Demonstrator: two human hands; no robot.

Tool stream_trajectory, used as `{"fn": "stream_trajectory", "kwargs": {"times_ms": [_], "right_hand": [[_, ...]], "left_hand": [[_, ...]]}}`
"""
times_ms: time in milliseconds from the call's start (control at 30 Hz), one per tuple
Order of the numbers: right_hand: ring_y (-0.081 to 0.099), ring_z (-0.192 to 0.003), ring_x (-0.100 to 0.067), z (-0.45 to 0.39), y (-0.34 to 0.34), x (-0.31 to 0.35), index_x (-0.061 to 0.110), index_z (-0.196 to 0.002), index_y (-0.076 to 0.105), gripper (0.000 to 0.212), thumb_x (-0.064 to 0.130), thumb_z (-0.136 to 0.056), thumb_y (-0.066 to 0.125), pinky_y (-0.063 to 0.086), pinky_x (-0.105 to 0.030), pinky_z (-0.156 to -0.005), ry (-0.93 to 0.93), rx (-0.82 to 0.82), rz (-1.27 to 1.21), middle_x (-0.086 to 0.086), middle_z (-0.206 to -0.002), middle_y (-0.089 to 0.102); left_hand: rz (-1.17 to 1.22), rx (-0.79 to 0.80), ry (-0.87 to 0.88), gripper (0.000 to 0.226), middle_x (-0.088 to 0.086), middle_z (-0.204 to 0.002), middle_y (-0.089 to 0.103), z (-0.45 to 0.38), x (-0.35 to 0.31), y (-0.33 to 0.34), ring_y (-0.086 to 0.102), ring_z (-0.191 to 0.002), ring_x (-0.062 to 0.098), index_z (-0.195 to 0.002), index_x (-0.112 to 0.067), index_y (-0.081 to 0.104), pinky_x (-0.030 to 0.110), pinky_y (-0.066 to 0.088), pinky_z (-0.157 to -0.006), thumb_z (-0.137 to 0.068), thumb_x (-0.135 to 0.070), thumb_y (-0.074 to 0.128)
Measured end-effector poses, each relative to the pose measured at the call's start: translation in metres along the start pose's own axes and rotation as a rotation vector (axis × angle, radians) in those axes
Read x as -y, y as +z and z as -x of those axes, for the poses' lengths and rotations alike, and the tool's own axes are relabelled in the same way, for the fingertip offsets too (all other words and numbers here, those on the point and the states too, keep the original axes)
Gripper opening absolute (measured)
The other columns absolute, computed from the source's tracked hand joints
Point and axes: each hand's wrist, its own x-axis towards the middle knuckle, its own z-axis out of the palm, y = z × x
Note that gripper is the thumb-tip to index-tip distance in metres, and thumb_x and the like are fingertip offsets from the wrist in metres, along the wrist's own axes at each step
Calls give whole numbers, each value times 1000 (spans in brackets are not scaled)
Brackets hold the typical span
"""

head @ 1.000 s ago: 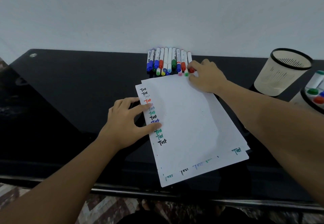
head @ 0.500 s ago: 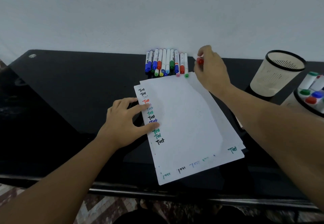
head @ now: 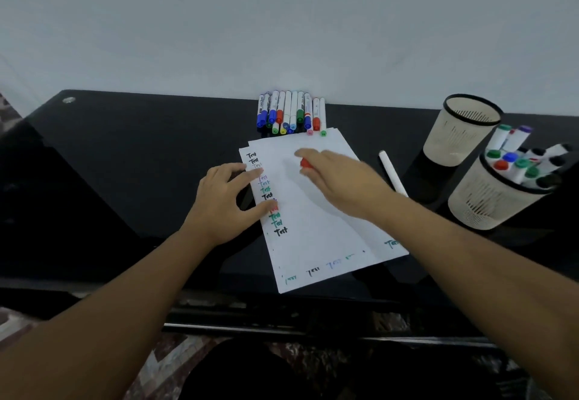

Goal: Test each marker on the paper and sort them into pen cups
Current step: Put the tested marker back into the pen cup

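Markers lie in a tight row at the tabletop's 12 o'clock edge, against the wall, their coloured caps pointing toward the person and just touching the top of the paper. The paper, a few overlapping white sheets, sits at the centre, tilted so its long side runs from 11 o'clock to 5 o'clock; the word "Test" is written repeatedly in several colours down its left margin and along its lower edge.

The left hand rests at the paper's 9 o'clock side, fingers straight and spread, with fingertips pressing on the left margin. The right hand hovers over the upper part of the sheet, blurred, its fingers curled round a red-capped marker of which only the red end shows.

A lone white marker lies on the tabletop just beside the paper at 3 o'clock. Further toward 3 o'clock stand two beige mesh pen cups with black rims: the far cup shows nothing inside, and the near cup, just beside it, holds a cluster of sorted markers standing cap up.
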Motion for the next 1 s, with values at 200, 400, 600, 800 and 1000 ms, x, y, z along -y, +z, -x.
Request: {"fn": "stream_trajectory", "kwargs": {"times_ms": [200,400,600,800,1000], "right_hand": [[54,-71,-21,22,18,19,21,-120,42,25,41,-111,31,44,-40,-62,16,61,-89,1,-88,56],[63,-85,-19,25,18,34,38,-141,44,43,55,-109,20,53,-36,-68,-50,132,134,5,-98,62],[64,-68,-14,26,23,40,43,-134,47,59,69,-100,6,55,-35,-60,-63,57,200,10,-82,68],[62,-72,-13,24,26,37,36,-129,53,57,71,-100,20,52,-32,-60,-35,59,169,9,-87,68],[58,-67,-21,27,10,44,31,-140,31,35,19,-108,37,47,-39,-60,104,19,-162,-4,-100,60]], "left_hand": [[119,85,6,67,-12,-138,51,12,-16,-9,46,-125,6,-151,-35,44,32,42,-104,-92,-60,61],[68,76,90,57,-8,-127,61,29,-27,-5,51,-112,8,-148,-23,51,30,48,-93,-97,-50,55],[34,-4,215,37,-3,-112,69,32,-26,-3,55,-99,12,-133,-15,65,33,52,-82,-100,-31,62],[8,-18,262,30,-2,-112,70,30,-24,-2,55,-100,13,-126,-15,68,27,45,-83,-100,-27,63],[6,-17,95,29,-6,-110,64,26,-18,0,50,-102,12,-119,-16,67,36,50,-87,-100,-37,60]]}}
